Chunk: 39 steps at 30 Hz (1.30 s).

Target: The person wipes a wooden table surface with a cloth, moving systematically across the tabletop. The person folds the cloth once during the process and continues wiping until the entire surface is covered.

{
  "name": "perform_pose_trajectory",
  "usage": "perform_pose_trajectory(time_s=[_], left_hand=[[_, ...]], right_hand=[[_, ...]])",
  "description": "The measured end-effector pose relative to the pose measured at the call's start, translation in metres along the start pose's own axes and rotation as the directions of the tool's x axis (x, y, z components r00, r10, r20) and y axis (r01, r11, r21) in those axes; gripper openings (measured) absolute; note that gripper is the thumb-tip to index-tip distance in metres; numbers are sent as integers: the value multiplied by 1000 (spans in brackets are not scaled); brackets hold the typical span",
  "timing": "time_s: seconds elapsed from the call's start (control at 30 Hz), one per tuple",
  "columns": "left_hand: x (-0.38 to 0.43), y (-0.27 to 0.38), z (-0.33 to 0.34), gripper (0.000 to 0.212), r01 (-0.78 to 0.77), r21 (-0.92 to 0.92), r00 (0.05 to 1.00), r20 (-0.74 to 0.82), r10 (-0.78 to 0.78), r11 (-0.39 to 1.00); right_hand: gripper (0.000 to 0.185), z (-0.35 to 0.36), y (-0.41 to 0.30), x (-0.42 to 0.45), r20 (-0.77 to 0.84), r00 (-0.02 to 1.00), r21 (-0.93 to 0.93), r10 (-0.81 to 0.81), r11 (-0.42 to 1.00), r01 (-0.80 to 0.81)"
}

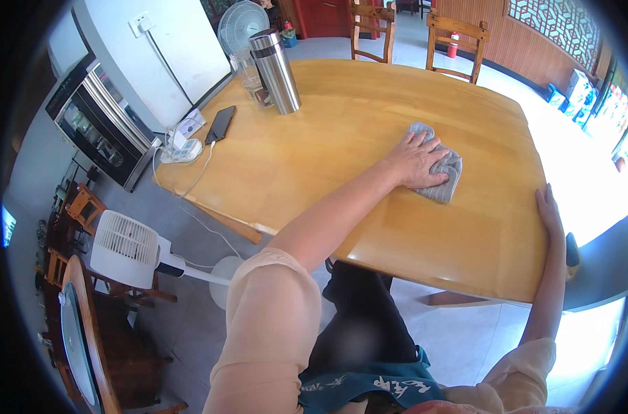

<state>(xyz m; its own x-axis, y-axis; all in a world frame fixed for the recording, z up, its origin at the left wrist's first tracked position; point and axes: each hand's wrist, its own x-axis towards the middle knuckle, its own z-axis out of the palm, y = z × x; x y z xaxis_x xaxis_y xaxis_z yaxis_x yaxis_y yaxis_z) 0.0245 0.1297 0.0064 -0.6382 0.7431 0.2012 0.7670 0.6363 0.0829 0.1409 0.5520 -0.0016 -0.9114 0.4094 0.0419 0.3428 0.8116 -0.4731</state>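
My left hand (420, 161) lies palm down, fingers spread, pressing a folded grey striped cloth (449, 171) against a glossy yellow wooden table (334, 155). Parts of the cloth show beyond the fingertips and below the thumb; the rest is under the hand. At the table's right edge rests my right hand (549, 209), its thumb apart from the fingers and no loose object visible in it. Its far side is partly hidden.
A steel flask (276, 72), a clear jug (249, 80), a phone (220, 124) on a cable and a white power strip (185, 151) occupy the table's left end. A white fan (127, 248) stands on the left; wooden chairs (454, 44) are beyond the table.
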Motion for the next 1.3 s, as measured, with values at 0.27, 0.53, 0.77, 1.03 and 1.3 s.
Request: perform_pose_trajectory(time_s=[0.27, 0.53, 0.77, 1.03, 1.3], left_hand=[[-1, -125, -30, 57, 182, 93, 983, 6, -183, 979], [7, -216, -37, 62, 616, 240, 772, -370, -516, 750], [31, -233, -41, 47, 748, 236, 664, -304, -684, 621], [28, -229, -34, 60, 865, 103, 501, -210, -839, 491], [86, -238, -32, 73, 885, 151, 440, 35, -897, 440]], right_hand=[[70, -2, 11, -7, -17, 1000, -9, 4, 1000, -4], [69, -4, -3, -15, -28, 1000, -21, 9, 1000, -10], [70, -13, -27, -29, -9, 998, 1, 68, 998, -68], [65, -18, -47, -32, 17, 993, 1, 120, 993, -120], [68, -15, -43, -28, -29, 986, -59, 164, 984, -165]])
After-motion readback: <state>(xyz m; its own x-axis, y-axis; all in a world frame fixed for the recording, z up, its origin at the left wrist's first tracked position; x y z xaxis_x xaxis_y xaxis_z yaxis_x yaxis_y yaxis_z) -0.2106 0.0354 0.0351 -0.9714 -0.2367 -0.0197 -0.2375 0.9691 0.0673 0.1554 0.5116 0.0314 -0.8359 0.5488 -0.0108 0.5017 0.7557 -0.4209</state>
